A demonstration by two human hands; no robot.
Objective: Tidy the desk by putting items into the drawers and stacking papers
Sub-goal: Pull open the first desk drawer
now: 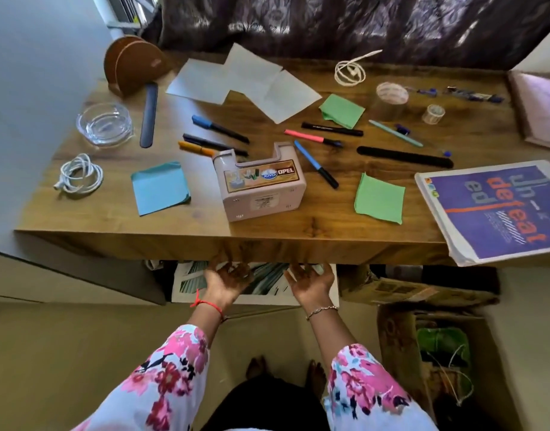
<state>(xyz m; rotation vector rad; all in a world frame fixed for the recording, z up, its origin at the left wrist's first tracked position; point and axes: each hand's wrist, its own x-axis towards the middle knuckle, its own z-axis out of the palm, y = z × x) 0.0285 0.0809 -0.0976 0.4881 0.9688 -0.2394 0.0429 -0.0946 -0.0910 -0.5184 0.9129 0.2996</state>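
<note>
**Both grips tucked under the front lip**

Your left grip [225,279] is palm up, red thread at the wrist, fingers curled up against the bottom edge of the front panel [267,247]. Your right grip [311,283], bracelet at the wrist, mirrors it just beside it. On both sides the fingertips vanish under that edge, so I can't tell whether either grip actually has hold of the panel.

Straight above your hands, on the worktop [112,206], a pinkish box [261,188] sits near the front edge. To its left lies a blue notepad [160,188], to its right a green notepad [379,199], both flat and apart from the box.

Behind the box, the pens are scattered. Left of it are a blue-capped pen [219,128], a dark pen [214,144] and an orange pen [195,148], close together. Right of it are a long blue pen [315,164], a pink pen [311,138] and a black pen [331,129].

Further back, loose white sheets [242,82] overlap in a fan, with a second green pad [342,111] just to their right.

At the far left a coiled white cable [79,177] lies near a glass bowl [104,124]. At the right front corner, a purple magazine [494,209] overhangs the edge.
</note>
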